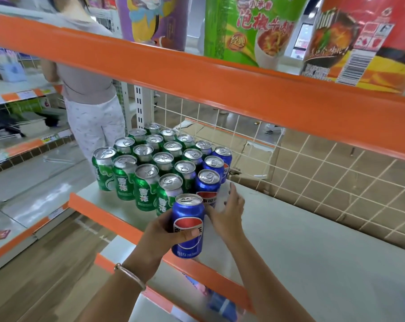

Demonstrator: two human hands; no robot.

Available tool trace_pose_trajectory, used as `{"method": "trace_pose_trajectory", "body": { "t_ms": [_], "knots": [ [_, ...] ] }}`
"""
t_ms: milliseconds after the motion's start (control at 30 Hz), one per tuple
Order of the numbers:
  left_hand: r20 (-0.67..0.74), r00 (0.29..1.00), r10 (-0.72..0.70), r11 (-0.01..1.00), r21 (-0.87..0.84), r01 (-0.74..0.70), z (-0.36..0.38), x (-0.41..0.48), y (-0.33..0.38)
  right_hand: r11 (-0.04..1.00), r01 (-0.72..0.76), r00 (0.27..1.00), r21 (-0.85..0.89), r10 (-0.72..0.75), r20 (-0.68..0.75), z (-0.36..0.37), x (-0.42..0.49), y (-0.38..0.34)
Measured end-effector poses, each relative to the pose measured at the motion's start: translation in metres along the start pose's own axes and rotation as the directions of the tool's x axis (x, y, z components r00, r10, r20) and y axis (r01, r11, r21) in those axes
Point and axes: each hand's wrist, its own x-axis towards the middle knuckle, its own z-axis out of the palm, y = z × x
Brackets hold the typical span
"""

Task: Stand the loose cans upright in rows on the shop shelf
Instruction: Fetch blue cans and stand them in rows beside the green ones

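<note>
Several green cans stand upright in rows at the left end of the white shelf, with a row of blue cans on their right side. My left hand grips another blue can upright at the shelf's front edge, in line with the blue row. My right hand is beside it with relaxed fingers, touching the nearest standing blue can.
An orange-edged upper shelf with large snack packets hangs overhead. A white wire grid backs the shelf. Another person stands in the aisle at the left. Lower shelves lie below.
</note>
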Motion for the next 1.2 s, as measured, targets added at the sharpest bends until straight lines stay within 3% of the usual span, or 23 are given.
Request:
{"method": "trace_pose_trajectory", "body": {
  "t_ms": [67,133,200,233,333,567,733,867,1000,1100,1200],
  "knots": [
    [-0.03,1.0,0.007,0.999,-0.034,-0.008,0.002,0.004,0.002,0.982,-0.007,0.994,0.188,-0.014,0.109,-0.023,-0.013,0.001],
    [-0.047,0.999,0.022,0.996,-0.085,-0.026,0.006,0.009,0.005,0.955,-0.03,0.904,0.294,-0.099,0.415,-0.04,-0.027,-0.001],
    [-0.057,0.998,0.037,0.995,-0.094,-0.042,0.012,0.014,0.007,0.979,0.017,0.79,0.202,-0.137,0.597,-0.047,-0.04,-0.005],
    [-0.06,0.997,0.046,0.996,-0.074,-0.05,0.016,0.015,0.008,0.987,0.064,0.792,0.149,-0.141,0.594,-0.044,-0.042,-0.003],
    [-0.072,0.995,0.071,0.997,0.046,-0.068,0.023,0.015,0.009,0.99,0.098,0.872,0.097,-0.132,0.472,-0.031,-0.042,-0.003],
    [-0.142,0.987,0.08,0.937,0.349,-0.025,0.033,0.005,-0.009,0.989,0.15,0.976,-0.003,-0.148,0.161,0.001,-0.052,0.012],
    [-0.146,0.989,0.029,0.877,0.479,0.045,0.037,-0.008,-0.025,0.995,0.065,0.99,-0.079,-0.055,0.131,0.018,-0.045,0.008],
    [-0.179,0.984,-0.012,0.875,0.474,0.097,0.04,-0.011,-0.026,0.94,0.034,0.989,-0.338,0.016,0.144,0.021,-0.044,0.008],
    [-0.131,0.991,-0.035,0.898,0.432,0.089,0.067,-0.022,-0.031,0.922,0.043,0.993,-0.385,0.004,0.122,0.001,-0.04,0.013],
    [-0.097,0.99,-0.105,0.898,0.418,0.136,0.095,-0.024,-0.032,0.923,-0.011,0.998,-0.385,-0.013,-0.059,-0.047,-0.046,0.037],
    [-0.049,0.98,-0.191,0.913,0.358,0.196,0.123,-0.021,-0.033,0.892,-0.132,0.949,-0.432,-0.012,-0.314,-0.114,-0.052,0.068]
  ]
}}
